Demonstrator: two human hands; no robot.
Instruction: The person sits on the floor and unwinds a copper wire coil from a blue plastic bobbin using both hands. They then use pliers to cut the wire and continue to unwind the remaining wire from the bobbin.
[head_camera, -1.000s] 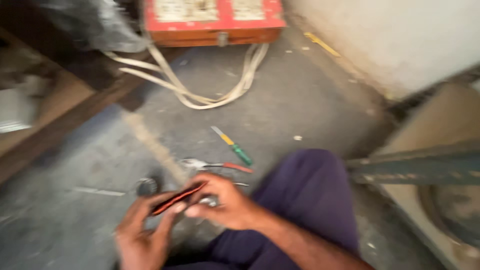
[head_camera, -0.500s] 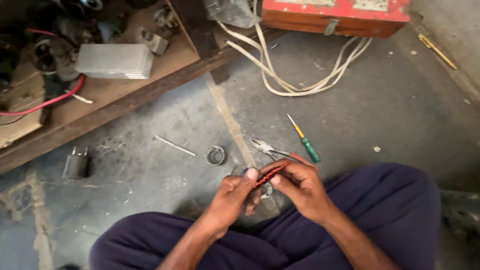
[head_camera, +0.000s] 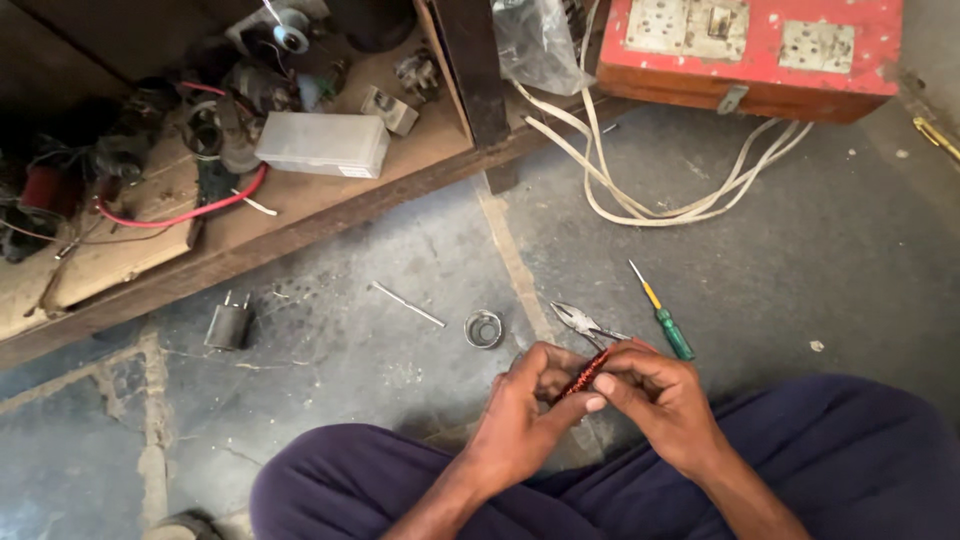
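Both hands are gripping a slim red coil (head_camera: 583, 373), low above the floor (head_camera: 800, 260) over the person's lap: the left hand (head_camera: 525, 415) is pinching its lower end, the right hand (head_camera: 655, 390) its upper, its long axis slanting up-right toward the pliers (head_camera: 585, 322).

Grey cracked concrete floor (head_camera: 820, 270), low cluttered wooden shelf (head_camera: 300, 215)

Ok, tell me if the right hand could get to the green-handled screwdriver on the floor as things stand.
Probably yes. The green-handled screwdriver lies on bare concrete just beyond the right hand, with nothing between them. But that hand and the left hand both grip a reddish-brown coil, so it would have to let go first.
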